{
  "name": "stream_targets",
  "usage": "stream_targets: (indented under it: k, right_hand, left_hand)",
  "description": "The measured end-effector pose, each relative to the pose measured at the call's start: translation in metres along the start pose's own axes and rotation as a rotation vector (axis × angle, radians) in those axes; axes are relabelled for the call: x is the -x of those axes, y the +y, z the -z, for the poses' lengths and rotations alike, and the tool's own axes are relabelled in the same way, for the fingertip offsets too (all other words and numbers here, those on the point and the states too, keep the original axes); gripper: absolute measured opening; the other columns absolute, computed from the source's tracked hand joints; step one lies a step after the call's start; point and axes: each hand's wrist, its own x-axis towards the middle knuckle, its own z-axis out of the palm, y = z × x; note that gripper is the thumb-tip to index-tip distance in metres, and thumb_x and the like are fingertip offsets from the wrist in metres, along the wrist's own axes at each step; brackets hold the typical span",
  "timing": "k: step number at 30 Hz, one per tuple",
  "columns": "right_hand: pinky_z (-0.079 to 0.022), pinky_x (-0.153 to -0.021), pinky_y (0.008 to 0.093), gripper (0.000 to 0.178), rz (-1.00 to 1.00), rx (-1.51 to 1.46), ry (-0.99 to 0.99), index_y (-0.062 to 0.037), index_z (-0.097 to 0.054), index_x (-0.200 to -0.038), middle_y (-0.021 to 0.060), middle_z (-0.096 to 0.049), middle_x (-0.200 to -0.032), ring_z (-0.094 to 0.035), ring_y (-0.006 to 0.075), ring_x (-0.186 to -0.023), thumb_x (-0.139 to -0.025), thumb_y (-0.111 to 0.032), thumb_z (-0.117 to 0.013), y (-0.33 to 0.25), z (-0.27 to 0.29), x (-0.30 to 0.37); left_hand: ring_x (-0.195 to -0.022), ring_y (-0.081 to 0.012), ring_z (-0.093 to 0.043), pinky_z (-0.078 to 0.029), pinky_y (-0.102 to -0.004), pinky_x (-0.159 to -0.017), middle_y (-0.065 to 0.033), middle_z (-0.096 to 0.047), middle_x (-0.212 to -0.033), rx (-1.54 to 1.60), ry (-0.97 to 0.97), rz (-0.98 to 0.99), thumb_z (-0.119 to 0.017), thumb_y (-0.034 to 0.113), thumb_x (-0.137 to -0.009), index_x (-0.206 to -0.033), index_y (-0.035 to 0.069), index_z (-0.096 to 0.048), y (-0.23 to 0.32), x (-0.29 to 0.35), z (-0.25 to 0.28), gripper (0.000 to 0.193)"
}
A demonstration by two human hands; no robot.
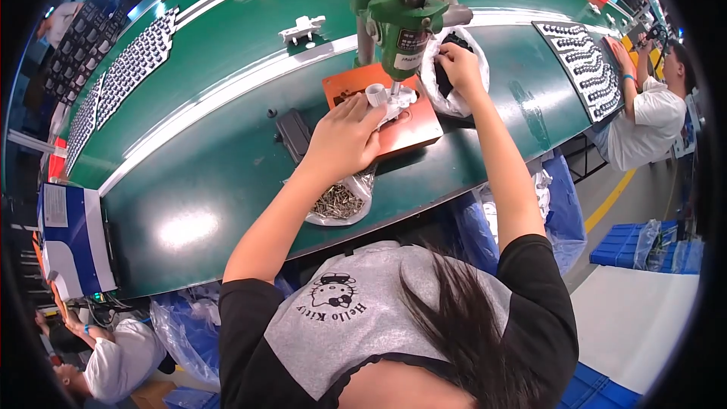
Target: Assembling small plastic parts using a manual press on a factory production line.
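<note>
Left hand [348,135]: fingers half-curled against white part [394,110], knobbly, on smooth orange block [415,138] under green press [405,19]; tips hidden, grip unclear | Right hand [461,70]: fingers bunched in crinkled white bag [482,57], tips lost among black pieces [442,81], hold cannot be told | slim metallic pins [337,201], partly behind left forearm

The worker's left hand [348,132] holds a white part [395,108] atop the orange block [419,135], under the green press [401,38]. The right hand [461,68] dips into a white bag [480,57] of black pieces [459,38] on the right; near left sits a bag [344,220] of metal pieces [338,201].
</note>
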Motion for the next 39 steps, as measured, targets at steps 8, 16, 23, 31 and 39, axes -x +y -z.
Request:
stream_targets:
  k: [8,16,23,31,39]
  right_hand:
    - [-0.047,-0.073,0.0283,0.011,-0.092,-0.627,0.081,-0.0005,-0.065,-0.089,0.0051,-0.066,-0.089,-0.062,0.0145,-0.078,-0.08,-0.006,-0.061,-0.043,0.05,0.042]
    - [-0.045,-0.084,0.0317,0.026,-0.067,-0.603,-0.406,0.005,-0.066,-0.091,0.0138,-0.055,-0.113,-0.055,0.0221,-0.1,-0.075,-0.016,-0.064,-0.106,0.028,0.062]
    - [-0.043,-0.082,0.0319,0.024,-0.107,-0.599,-0.421,0.0101,-0.063,-0.086,0.0121,-0.054,-0.104,-0.055,0.0223,-0.094,-0.077,-0.012,-0.063,-0.099,0.007,0.062]
    - [-0.043,-0.075,0.0303,0.045,0.123,-0.201,-0.248,0.0039,-0.046,-0.108,0.0089,-0.05,-0.097,-0.051,0.0172,-0.09,-0.075,-0.016,-0.069,-0.083,-0.012,0.061]
    - [-0.043,-0.069,0.0353,0.021,0.412,-0.119,-0.003,-0.0025,-0.055,-0.09,0.0107,-0.055,-0.085,-0.054,0.027,-0.082,-0.073,-0.006,-0.067,-0.151,0.015,0.125]
  left_hand:
    - [-0.115,-0.0332,-0.046,-0.034,-0.0428,-0.1,-0.0173,-0.056,-0.113,-0.262,0.034,-0.185,-0.059,0.013,-0.076,-0.098,0.007,-0.059,-0.019,0.003,0.0,0.023]
    - [-0.116,-0.0325,-0.046,-0.033,-0.0422,-0.103,-0.019,-0.053,-0.119,-0.077,0.058,-0.094,-0.057,0.011,-0.077,-0.101,0.007,-0.059,-0.02,0.011,-0.013,0.024]
    - [-0.116,-0.0294,-0.047,-0.035,-0.0426,-0.102,-0.0134,-0.055,-0.116,0.021,0.051,-0.052,-0.057,0.009,-0.078,-0.097,0.004,-0.061,-0.02,0.013,-0.011,0.02]
    - [-0.113,-0.0258,-0.05,-0.038,-0.0388,-0.098,-0.0096,-0.057,-0.109,-0.005,0.085,-0.076,-0.057,0.008,-0.076,-0.096,0.007,-0.061,-0.022,0.012,-0.012,0.02]
    - [-0.111,-0.0238,-0.052,-0.04,-0.0381,-0.094,-0.0128,-0.059,-0.114,-0.05,-0.077,-0.033,-0.053,0.013,-0.075,-0.1,0.014,-0.064,-0.031,0.007,0.003,0.027]
